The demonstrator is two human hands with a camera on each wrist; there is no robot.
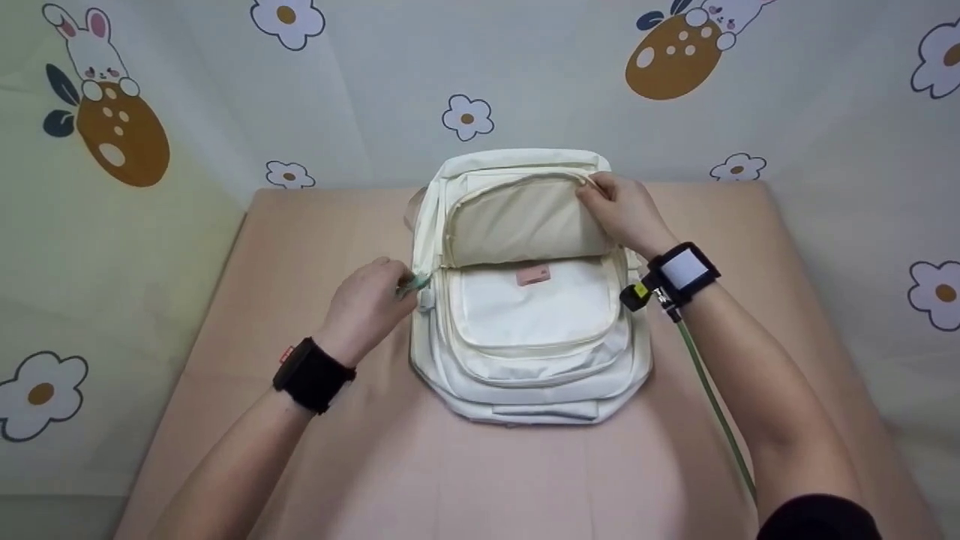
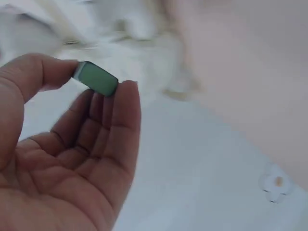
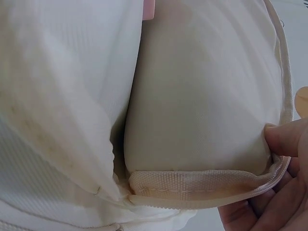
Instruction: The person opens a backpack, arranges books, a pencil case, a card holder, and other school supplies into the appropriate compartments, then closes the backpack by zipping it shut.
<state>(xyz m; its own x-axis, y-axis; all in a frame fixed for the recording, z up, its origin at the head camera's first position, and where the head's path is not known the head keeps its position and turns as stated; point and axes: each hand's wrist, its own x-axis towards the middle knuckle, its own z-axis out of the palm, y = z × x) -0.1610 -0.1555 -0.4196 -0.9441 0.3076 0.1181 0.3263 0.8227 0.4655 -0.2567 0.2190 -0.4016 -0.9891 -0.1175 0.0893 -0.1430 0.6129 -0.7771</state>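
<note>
A white backpack (image 1: 536,390) lies on the table with its front pocket unzipped. My right hand (image 1: 626,214) pinches the edge of the beige-lined pocket flap (image 1: 529,221) at its upper right corner and holds it folded back. In the right wrist view, the thumb (image 3: 286,139) lies on the lining and the fingers are behind the zipper edge (image 3: 231,197). Left of the bag, my left hand (image 1: 371,304) pinches a small green rectangular block (image 2: 97,78) between thumb and fingertips, close beside the bag's side.
A pink label (image 1: 533,274) sits on the white panel below the flap. The table (image 1: 517,480) has a pinkish cover. Behind and at the sides hangs a pale cloth (image 1: 390,90) printed with flowers and rabbits. A green cable (image 1: 716,405) runs from the right wristband (image 1: 684,271).
</note>
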